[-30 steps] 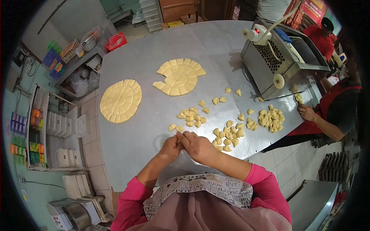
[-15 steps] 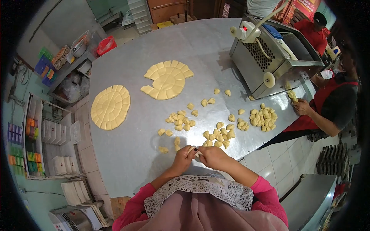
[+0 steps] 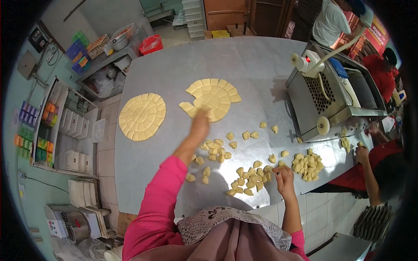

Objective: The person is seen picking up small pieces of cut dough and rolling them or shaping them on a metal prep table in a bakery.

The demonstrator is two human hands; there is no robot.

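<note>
My left hand (image 3: 200, 124) reaches out over the near edge of a round of pale yellow dough (image 3: 213, 98), scored into pieces and with a gap on its left side. Motion smears its fingers, so their grip cannot be made out. My right hand (image 3: 285, 180) is at the right of a cluster of small dough pieces (image 3: 250, 178), thumb and fingers apart. Just beyond its fingertips lies one dough piece (image 3: 281, 163); whether they touch is unclear. A second scored dough round (image 3: 142, 116), whole in outline, lies to the left.
More dough pieces (image 3: 215, 148) are scattered mid-table, with a larger pile (image 3: 308, 165) at the right. A metal roller machine (image 3: 335, 91) stands on the steel table (image 3: 152, 174). A co-worker's hand (image 3: 362, 153) is beside it. Shelves (image 3: 65, 126) line the left wall.
My hands, together on a dough piece before, have parted. The left has gone forward to the scored round, the right has moved right with its fingers now apart. The view has shifted.
</note>
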